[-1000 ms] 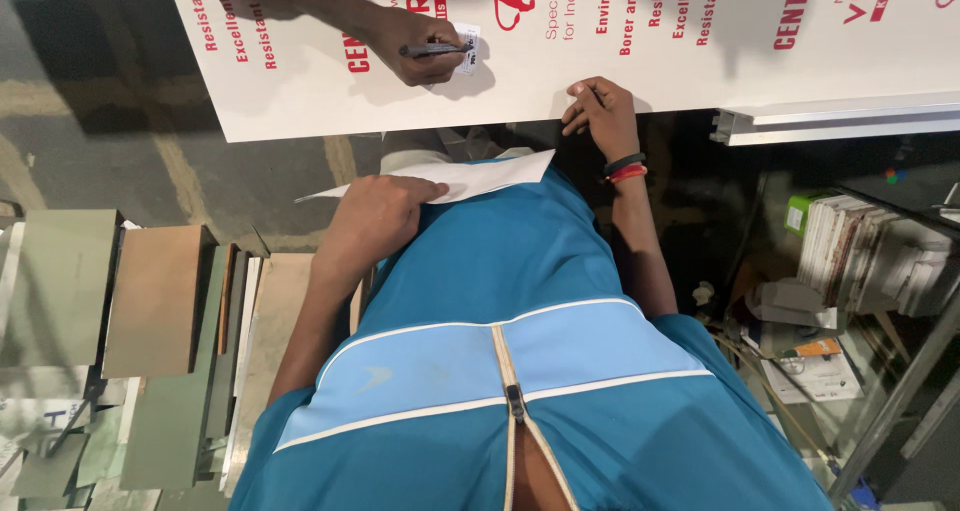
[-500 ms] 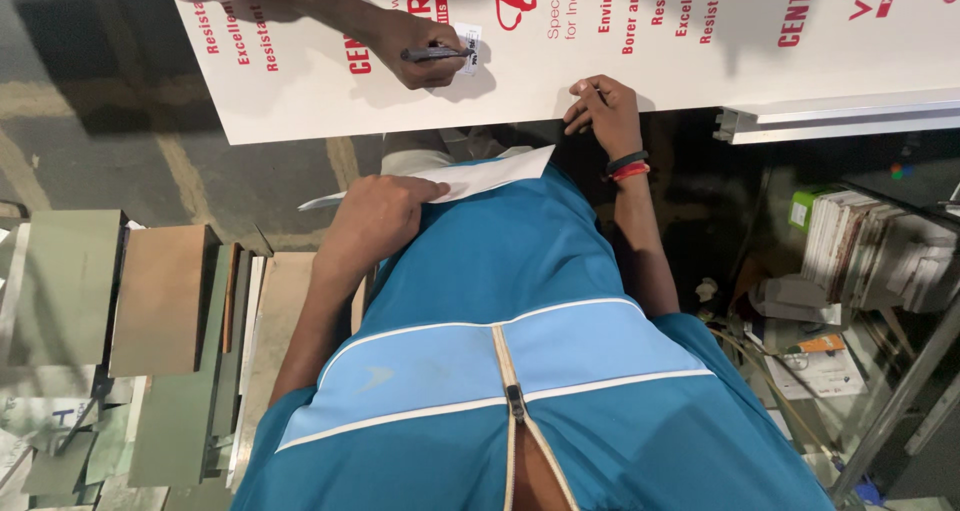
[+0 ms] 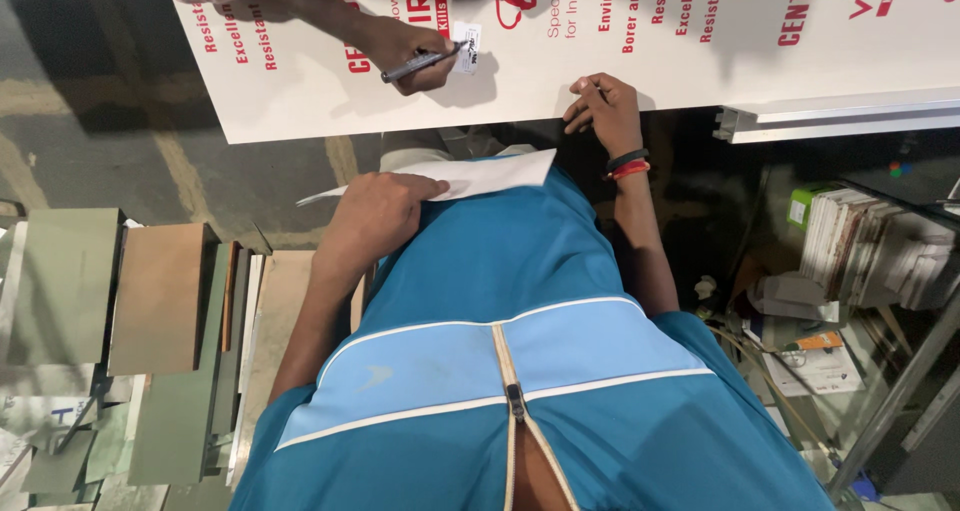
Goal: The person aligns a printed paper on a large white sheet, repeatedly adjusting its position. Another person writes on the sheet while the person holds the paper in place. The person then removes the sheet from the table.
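The left hand (image 3: 385,206) lies flat, fingers together and thumb out, pinning a white sheet of paper (image 3: 470,176) against the person's chest over the blue zip top (image 3: 500,371); it presses the sheet more than it grips it, and nothing is closed inside the palm. The paper's long axis runs nearly level across the view, from a thin corner left of the hand to a broad end pointing right, toward the other arm. The right hand (image 3: 603,113) sits further up, fingers curled loosely on the lower edge of a large white printed board (image 3: 700,66), touching it without clasping anything; a dark and red band circles its wrist. So the sheet lies below and to the left of the right hand, well apart from the board's edge, and the left hand is the nearer of the two. Above, a co-worker's hand (image 3: 400,51) reaches in from the upper left with a dark marker pen (image 3: 420,64), its tip at a small white label (image 3: 465,48) on the board. Stacked panels (image 3: 160,301) stand at the left.
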